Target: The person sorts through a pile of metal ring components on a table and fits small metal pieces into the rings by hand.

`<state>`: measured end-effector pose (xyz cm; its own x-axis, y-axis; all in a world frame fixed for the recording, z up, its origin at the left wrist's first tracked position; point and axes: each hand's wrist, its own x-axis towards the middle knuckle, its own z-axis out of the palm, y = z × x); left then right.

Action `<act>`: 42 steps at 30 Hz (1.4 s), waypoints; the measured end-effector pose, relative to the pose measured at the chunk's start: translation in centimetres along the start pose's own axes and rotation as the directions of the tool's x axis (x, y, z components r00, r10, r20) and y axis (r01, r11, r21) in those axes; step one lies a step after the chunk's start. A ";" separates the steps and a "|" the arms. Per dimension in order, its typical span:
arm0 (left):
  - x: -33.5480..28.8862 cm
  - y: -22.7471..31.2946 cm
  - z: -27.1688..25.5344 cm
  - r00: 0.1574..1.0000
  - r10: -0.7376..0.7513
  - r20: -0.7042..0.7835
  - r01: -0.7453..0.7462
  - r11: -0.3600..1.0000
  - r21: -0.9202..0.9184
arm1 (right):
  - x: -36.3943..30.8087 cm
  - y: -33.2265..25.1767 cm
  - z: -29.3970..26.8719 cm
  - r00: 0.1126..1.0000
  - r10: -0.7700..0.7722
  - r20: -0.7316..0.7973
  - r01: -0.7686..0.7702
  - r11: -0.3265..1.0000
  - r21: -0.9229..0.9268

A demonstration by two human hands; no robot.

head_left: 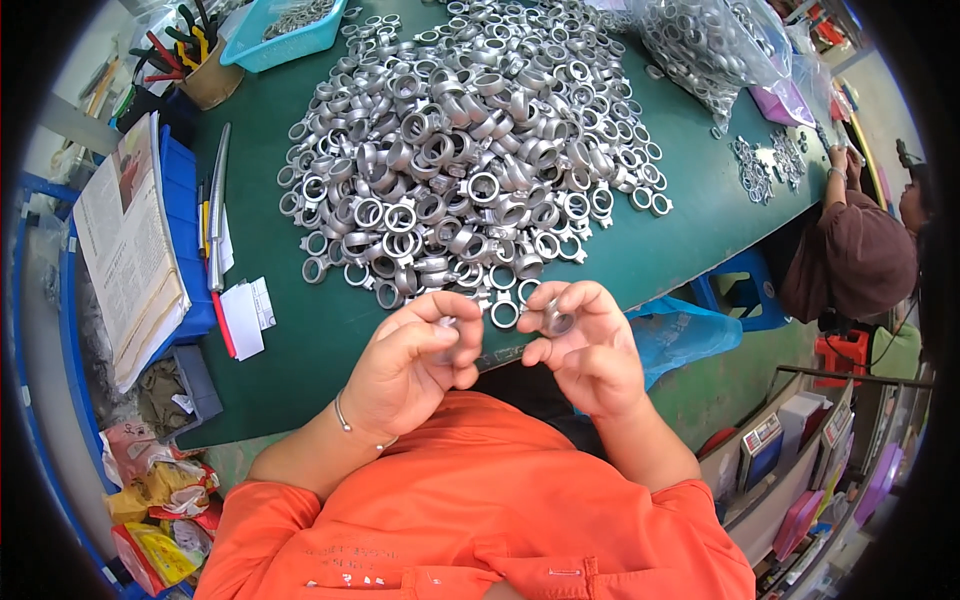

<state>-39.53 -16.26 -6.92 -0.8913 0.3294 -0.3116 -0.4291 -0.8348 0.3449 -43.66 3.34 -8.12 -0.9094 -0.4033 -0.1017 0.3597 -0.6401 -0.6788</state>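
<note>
Both hands are raised over the near edge of the green table [265, 390], in front of a big heap of grey metal rings [440, 150]. My left hand [395, 365] is closed, with a metal ring [446, 323] partly showing between thumb and fingers. Another small metal ring [559, 321] sits in the curled fingers of my right hand [605, 365], slightly smeared by motion. The hands are a short way apart. Between them, a loose ring [505, 314] from the heap's near fringe lies on the table.
Left on the table are a tapered metal rod [218, 210], a red pen [223, 325], white slips [245, 318] and newspapers [130, 245] against a blue bin [185, 230]. Pliers [180, 50] and a light-blue basket [280, 40] stand behind. A clear bag of rings [705, 50] and a co-worker [855, 245] are right.
</note>
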 end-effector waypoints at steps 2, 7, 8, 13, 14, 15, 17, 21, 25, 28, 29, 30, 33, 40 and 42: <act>-0.1 0.3 0.7 0.998 0.012 -0.068 -0.007 0.997 0.078 | 0.8 -0.5 -1.9 0.988 -0.005 0.152 0.014 0.998 -0.057; 0.9 -0.2 1.4 0.922 0.385 -0.032 -0.203 0.553 0.808 | 4.1 0.0 -1.0 0.837 -0.405 0.369 0.369 -0.081 -0.926; 1.2 -0.1 1.4 0.862 0.482 0.158 -0.313 0.261 0.913 | 4.2 0.1 -1.4 0.836 -0.405 0.370 0.369 -0.084 -0.926; 2.1 0.6 1.5 0.802 0.514 0.304 -0.329 -0.045 0.943 | 3.3 -0.3 -2.1 0.850 -0.431 0.305 0.387 0.116 -0.915; 2.2 0.5 1.4 0.810 0.499 0.308 -0.321 -0.062 0.945 | 3.0 -0.3 -2.1 0.859 -0.441 0.259 0.375 0.198 -0.906; 2.3 0.4 1.5 0.819 0.483 0.311 -0.313 -0.080 0.947 | 3.0 0.0 -2.5 0.863 -0.452 0.225 0.409 0.365 -0.836; 2.6 -0.2 2.1 0.845 0.460 0.272 -0.290 -0.032 0.956 | 2.2 -0.2 -2.2 0.915 -0.389 0.110 0.338 0.589 -0.734; 3.2 -0.9 2.1 0.851 0.412 0.325 -0.337 -0.046 0.941 | 1.4 0.2 -2.0 0.967 -0.248 0.057 0.247 0.866 -0.434; 3.2 -1.1 1.9 0.793 0.416 0.446 -0.446 -0.102 0.889 | 0.9 -0.3 -1.2 0.997 -0.075 0.022 0.077 0.904 -0.420; 3.0 -1.0 1.8 0.775 0.415 0.477 -0.481 -0.101 0.871 | 0.9 -0.7 -0.7 0.997 0.051 -0.060 -0.073 0.883 -0.463; 3.0 -0.9 1.7 0.744 0.431 0.511 -0.520 -0.109 0.847 | 1.0 -0.9 -0.9 0.975 0.201 -0.092 -0.219 0.941 -0.257; 2.9 -0.8 1.6 0.745 0.427 0.512 -0.521 -0.107 0.847 | 1.0 -0.9 -1.1 0.933 0.349 -0.092 -0.353 0.935 -0.037; 2.8 -0.4 1.4 0.727 0.505 0.466 -0.468 -0.134 0.874 | 1.1 -1.0 -1.3 0.895 0.444 -0.048 -0.441 0.895 0.061; 2.2 0.5 1.4 0.730 0.525 0.438 -0.393 -0.204 0.897 | 1.0 -1.8 -1.8 0.873 0.475 0.113 -0.488 0.846 0.216; 2.1 0.5 1.2 0.717 0.525 0.458 -0.377 -0.261 0.889 | 1.0 -2.5 -1.9 0.937 0.343 0.073 -0.350 0.911 0.219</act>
<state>-41.79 -15.41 -6.34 -0.9317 0.0001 0.3633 0.3176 0.4857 0.8144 -45.88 5.77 -7.92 -0.7134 -0.6446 -0.2748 0.6917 -0.5849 -0.4236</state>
